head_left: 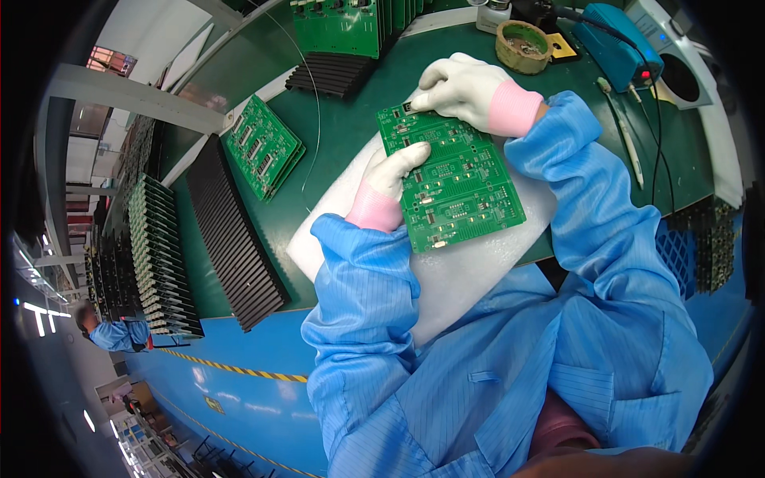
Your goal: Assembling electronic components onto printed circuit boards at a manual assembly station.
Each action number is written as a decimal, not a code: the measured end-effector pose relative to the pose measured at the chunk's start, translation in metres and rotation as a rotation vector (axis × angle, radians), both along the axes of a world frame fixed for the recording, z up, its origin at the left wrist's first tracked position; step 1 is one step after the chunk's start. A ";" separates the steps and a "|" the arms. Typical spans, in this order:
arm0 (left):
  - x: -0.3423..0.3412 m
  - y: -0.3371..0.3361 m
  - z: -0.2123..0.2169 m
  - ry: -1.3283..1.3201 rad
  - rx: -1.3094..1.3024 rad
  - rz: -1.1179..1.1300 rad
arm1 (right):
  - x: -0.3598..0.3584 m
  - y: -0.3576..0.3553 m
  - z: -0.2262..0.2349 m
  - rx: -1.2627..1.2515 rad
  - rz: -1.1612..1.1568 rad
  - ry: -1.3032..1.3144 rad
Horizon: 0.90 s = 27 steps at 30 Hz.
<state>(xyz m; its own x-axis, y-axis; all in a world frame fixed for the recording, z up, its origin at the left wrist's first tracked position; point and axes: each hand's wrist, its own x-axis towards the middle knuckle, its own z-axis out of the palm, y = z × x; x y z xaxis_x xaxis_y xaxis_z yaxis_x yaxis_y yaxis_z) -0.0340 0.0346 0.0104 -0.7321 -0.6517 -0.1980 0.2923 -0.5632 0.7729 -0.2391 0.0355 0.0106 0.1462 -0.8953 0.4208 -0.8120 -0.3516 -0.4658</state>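
A green circuit board panel [462,187], tilted, lies over a white foam sheet [319,239]. My left hand [392,171], in a white glove with a pink cuff, grips the board's left edge, thumb on top and fingers hidden beneath. My right hand [462,89], gloved alike, is at the far edge with its fingertips pinched together. They touch a small black rectangular component [408,107] at the board's far left corner; whether it is held or pressed down cannot be made out.
Stacked green boards [261,147] and a ribbed black rack [235,231] are at left. Another black rack [331,73] holds upright boards at the back. At far right are a blue soldering station [617,44], a round tin [523,45], a white-handled brush [625,131] and dark cables. A person [118,333] is at far left.
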 end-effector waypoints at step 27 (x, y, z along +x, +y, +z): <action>0.118 -0.045 0.035 -0.166 -0.267 0.617 | 0.003 0.096 0.013 0.427 -0.319 0.046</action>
